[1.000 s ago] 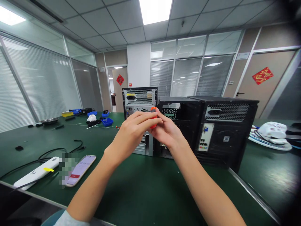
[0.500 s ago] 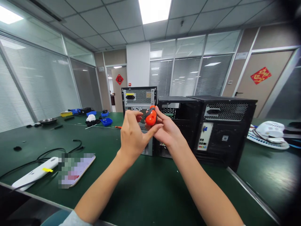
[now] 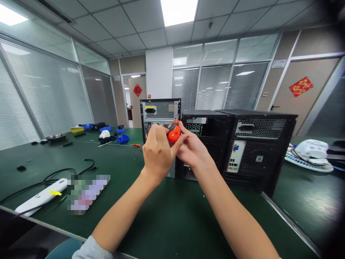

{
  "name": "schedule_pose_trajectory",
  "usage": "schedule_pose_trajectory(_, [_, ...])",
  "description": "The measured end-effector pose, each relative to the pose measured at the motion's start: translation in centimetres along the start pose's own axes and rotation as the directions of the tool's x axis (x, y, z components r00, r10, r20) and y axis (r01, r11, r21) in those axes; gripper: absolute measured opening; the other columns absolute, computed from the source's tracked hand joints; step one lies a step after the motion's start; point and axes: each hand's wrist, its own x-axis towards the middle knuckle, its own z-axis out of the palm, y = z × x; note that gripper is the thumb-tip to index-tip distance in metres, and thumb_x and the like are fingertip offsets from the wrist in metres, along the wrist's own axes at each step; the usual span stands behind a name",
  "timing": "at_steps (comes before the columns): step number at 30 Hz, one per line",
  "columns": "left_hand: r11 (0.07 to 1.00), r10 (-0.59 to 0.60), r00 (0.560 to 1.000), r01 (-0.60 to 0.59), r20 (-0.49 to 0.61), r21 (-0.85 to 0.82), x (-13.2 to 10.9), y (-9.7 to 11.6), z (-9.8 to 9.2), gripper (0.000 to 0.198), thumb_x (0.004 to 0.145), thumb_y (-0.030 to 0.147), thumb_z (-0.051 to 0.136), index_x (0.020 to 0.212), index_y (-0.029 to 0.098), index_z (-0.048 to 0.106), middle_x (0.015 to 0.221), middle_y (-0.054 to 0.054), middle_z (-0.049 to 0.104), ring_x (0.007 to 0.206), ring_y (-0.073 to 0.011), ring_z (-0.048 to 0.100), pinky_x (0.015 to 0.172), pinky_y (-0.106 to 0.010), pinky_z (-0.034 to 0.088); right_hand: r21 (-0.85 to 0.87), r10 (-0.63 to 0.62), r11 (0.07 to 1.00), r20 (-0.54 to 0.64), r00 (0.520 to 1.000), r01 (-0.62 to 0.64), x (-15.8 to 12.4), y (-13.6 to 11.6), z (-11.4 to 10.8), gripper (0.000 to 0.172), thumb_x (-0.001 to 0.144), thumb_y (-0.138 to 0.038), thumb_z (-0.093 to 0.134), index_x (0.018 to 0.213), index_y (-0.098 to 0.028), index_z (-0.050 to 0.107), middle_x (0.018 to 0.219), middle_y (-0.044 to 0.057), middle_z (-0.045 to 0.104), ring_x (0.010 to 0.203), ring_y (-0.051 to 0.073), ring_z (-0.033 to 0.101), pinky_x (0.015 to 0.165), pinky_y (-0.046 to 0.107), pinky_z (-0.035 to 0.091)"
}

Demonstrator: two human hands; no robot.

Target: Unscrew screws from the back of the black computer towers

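Note:
An orange-and-black rounded tool handle [image 3: 174,133] is held up in front of me between my two hands, a little above the green table. My right hand [image 3: 192,145] supports it from the right, fingers behind it and wrapped partly round. On the left side, my left hand [image 3: 158,148] has its fingers curled in, with the thumb reaching under the orange end. Its fingertips are hidden behind the hand, and the far end of the tool cannot be seen. Right behind the hands stands a silver-backed computer case [image 3: 161,108], with an open black case [image 3: 210,124] beside it.
Another black computer case [image 3: 258,151] stands to the right. On the left lie a phone [image 3: 90,196], a white power strip [image 3: 41,198] and black cables. Farther back are an orange screwdriver [image 3: 136,145], blue trays [image 3: 122,139] and a metal bowl [image 3: 56,137].
My left hand has moved slightly right and curled its fingers in, closing against the orange-and-black tool handle. My right hand has hardly moved. The view has shifted slightly.

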Motion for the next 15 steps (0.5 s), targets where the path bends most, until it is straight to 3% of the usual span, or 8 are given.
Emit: schedule_pose_trajectory(15, [0.995,0.065,0.998,-0.064,-0.02,0.072,-0.39,0.28,0.39,0.036,0.08,0.052,0.051,0.085,0.017,0.045,0.075,-0.001,0.046,0.069,-0.012,0.047,0.058,-0.024,0.041,-0.009,0.002,1.0,0.001,1.0,-0.002,-0.28,-0.43,-0.31,0.014,0.085,-0.029,0.054,0.078,-0.018,0.06,0.068,0.0,0.064,0.07,0.013,0.063,0.069,0.027,0.055])
